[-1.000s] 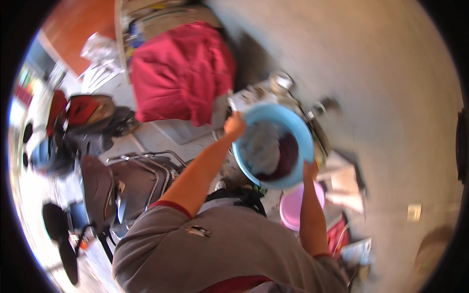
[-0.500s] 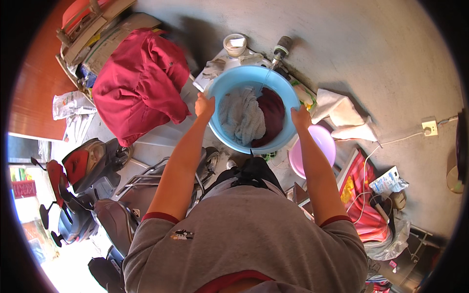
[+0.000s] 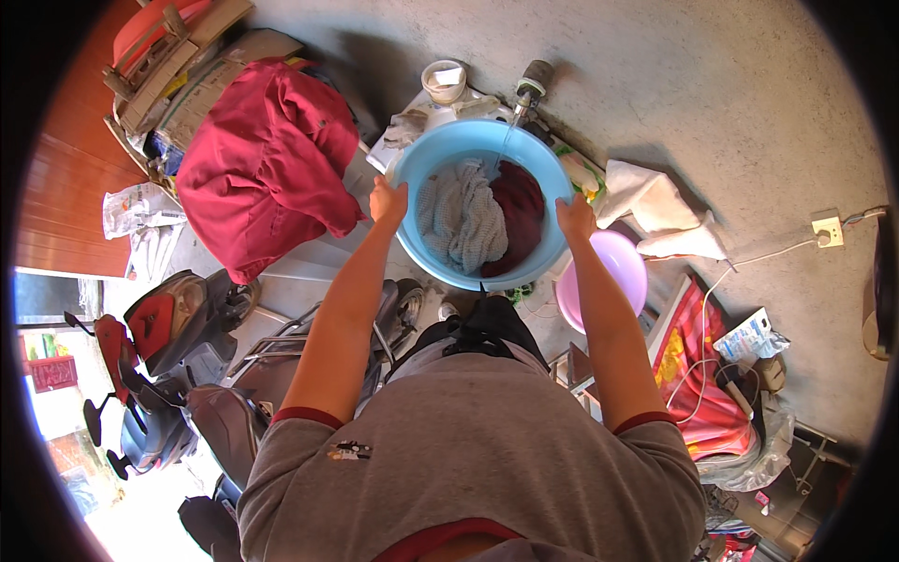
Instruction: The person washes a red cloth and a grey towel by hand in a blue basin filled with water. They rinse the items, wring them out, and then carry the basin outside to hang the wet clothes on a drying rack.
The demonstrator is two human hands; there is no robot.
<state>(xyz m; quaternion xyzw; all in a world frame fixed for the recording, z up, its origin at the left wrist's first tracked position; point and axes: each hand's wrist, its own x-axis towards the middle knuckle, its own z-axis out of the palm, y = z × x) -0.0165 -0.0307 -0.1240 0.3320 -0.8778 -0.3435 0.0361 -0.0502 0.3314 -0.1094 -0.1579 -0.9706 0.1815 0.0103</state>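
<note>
Between my two hands is a light blue basin point(image 3: 421, 161), held in front of me under a tap point(image 3: 532, 84). A thin stream of water runs from the tap into it. My left hand point(image 3: 389, 200) is closed on the basin's left rim; my right hand point(image 3: 576, 217) grips the right rim. Inside lie a crumpled pale grey cloth point(image 3: 461, 217) on the left and a dark maroon cloth point(image 3: 515, 211) on the right. The fingers under the rim are partly hidden.
Below my right forearm stands a pink basin point(image 3: 618, 272). A red garment point(image 3: 267, 169) is draped at the left, above a parked motorbike point(image 3: 225, 412). A small white tub point(image 3: 444, 82) sits behind the basin. A cable runs to the wall socket point(image 3: 828, 230) at right.
The blue basin and both hands stay almost where they were, with only a slight shift of the view. Both hands keep hold of the rim.
</note>
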